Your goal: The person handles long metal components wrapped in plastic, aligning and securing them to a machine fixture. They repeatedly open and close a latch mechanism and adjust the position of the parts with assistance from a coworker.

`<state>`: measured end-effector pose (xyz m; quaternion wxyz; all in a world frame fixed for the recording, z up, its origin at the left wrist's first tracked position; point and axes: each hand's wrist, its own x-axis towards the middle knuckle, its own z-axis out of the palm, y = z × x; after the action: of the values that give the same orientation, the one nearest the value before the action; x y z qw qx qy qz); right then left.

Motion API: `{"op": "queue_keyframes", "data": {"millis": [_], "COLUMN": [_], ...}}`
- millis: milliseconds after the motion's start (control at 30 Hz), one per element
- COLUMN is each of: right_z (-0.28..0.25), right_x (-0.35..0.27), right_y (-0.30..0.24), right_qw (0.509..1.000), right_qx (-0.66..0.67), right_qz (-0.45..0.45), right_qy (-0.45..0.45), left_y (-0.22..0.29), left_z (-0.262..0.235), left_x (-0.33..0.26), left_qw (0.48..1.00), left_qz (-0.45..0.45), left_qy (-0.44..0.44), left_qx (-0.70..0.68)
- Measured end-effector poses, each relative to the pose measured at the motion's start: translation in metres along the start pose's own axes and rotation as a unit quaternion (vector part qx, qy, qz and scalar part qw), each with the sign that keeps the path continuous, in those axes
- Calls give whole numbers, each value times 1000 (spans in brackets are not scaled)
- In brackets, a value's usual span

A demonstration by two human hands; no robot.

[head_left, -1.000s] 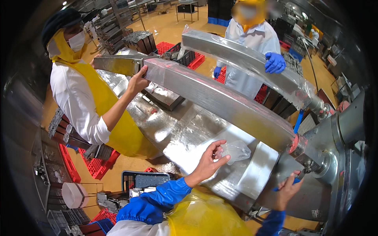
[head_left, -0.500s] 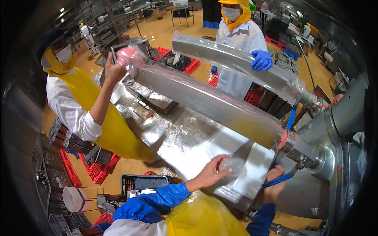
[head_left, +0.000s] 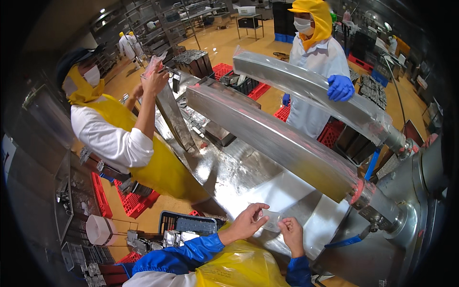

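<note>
We find our left hand (head_left: 245,223) and right hand (head_left: 292,234) pinching a clear plastic bag (head_left: 272,221) over the near side of the worktop (head_left: 230,181). We judge gripping complete; the bag, seemingly empty, is fitted to nothing.

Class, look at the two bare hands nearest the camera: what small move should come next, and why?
Probably draw the fingertips gently apart to spread the clear plastic: the left hand and right hand are both at it, one on each side. Neither is on the blue lever, so both seem free for this.
</note>
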<state>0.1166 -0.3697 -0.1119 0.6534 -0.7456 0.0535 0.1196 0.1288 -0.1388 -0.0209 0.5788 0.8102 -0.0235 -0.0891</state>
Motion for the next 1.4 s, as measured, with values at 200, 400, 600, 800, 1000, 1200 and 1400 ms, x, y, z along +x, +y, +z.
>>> {"op": "queue_keyframes", "data": {"millis": [200, 400, 600, 800, 1000, 1200, 1400], "right_z": [51, 135, 225, 299, 315, 251, 140], "right_x": [72, 176, 299, 385, 421, 404, 315], "right_y": [-36, -113, -142, -217, -245, -205, -160], "right_qw": [995, 969, 905, 830, 856, 885, 914], "right_qx": [-41, 215, 258, 438, 446, 433, 392], "right_qz": [-76, 69, 88, 114, 86, 45, 4], "right_qy": [-53, -98, -326, -326, -247, -164, -104], "left_y": [-23, -56, -71, -41, 60, 65, 123], "left_z": [-68, -169, -309, -392, -371, -289, -173], "left_x": [34, 56, 133, 216, 224, 190, 149], "left_qw": [987, 997, 812, 801, 925, 955, 958], "left_qz": [11, -73, -114, -76, 133, 186, 250], "left_qy": [98, -8, 82, 175, 290, 229, 139], "left_qx": [-126, -18, -567, -567, -206, -39, -6]}}
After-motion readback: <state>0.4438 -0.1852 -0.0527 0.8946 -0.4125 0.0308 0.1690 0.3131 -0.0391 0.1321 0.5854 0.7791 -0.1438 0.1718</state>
